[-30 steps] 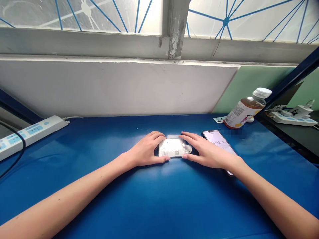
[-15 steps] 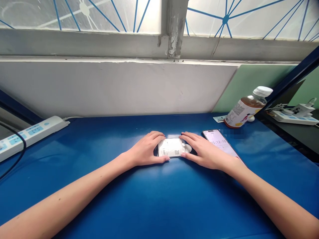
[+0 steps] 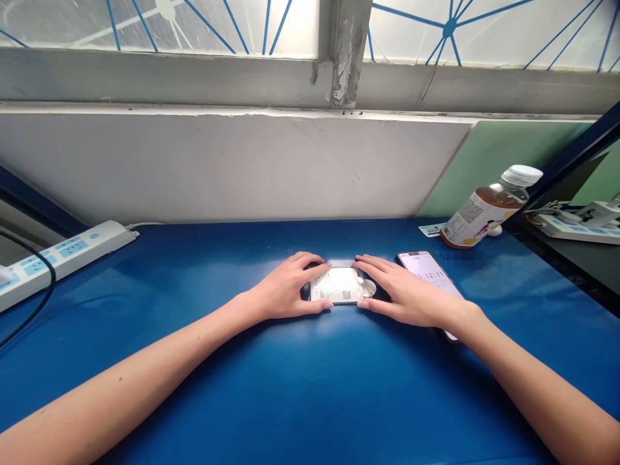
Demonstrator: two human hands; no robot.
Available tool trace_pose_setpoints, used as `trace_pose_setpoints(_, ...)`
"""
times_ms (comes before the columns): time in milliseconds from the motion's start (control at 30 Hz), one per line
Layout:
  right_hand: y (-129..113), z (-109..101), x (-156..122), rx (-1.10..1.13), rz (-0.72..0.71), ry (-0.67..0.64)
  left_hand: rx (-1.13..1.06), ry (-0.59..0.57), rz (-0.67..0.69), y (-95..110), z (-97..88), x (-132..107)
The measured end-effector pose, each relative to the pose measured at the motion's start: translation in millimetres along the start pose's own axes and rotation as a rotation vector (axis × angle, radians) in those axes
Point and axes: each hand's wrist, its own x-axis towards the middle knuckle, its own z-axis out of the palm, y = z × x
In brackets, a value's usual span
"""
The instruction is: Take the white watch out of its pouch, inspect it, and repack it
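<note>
A small flat rectangular package [image 3: 339, 285] lies on the blue tabletop, with a white label that carries a QR-like square and a dark rim. A shiny, clear layer seems to cover it. My left hand [image 3: 290, 287] grips its left end, thumb along the near edge and fingers at the far edge. At the right end, my right hand [image 3: 404, 294] holds it with the thumb near and fingers stretched along the far side. Both palms hide parts of the ends. Partly beneath my right wrist is a phone [image 3: 429, 268] showing a running timer.
A drink bottle [image 3: 484, 210] with a white cap stands at the back right beside a small card [image 3: 430, 230]. On the left lies a white power strip [image 3: 72, 255] with a black cable [image 3: 50, 284]. Another power strip [image 3: 576, 229] sits beyond the right edge.
My left index finger has come down onto the top left of the label. My right hand has shifted slightly right. The whole view has moved a little, and the timer has advanced.
</note>
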Motion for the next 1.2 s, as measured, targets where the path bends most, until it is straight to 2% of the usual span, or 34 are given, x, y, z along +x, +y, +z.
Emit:
trace_pose_setpoints(267,13.1,-0.7,1.5,0.026,-0.035,-0.022,0.027,-0.007,-0.010,0.8,0.3,0.4)
trace_pose_setpoints(333,12.6,-0.7,2.3,0.026,-0.031,-0.012,0.064,0.028,-0.024,1.3,1.9,0.9)
trace_pose_setpoints(467,11.4,-0.8,2.7,0.037,-0.011,0.010,0.154,0.138,-0.155,1.8,6.0,2.0)
trace_pose_setpoints(533,11.7,-0.6,2.6,0.029,-0.004,0.013,0.168,0.156,-0.189,2.1,6.9,2.4)
trace_pose_setpoints(933,4.5,1.3,3.4,-0.023,0.005,0.032,0.181,0.130,-0.185,2.9,6.0,2.8)
trace_pose_setpoints(1200,-17.3,23.0,10.5,-0.112,-0.002,0.174,0.167,0.030,-0.061,1.5,4.9,2.2)
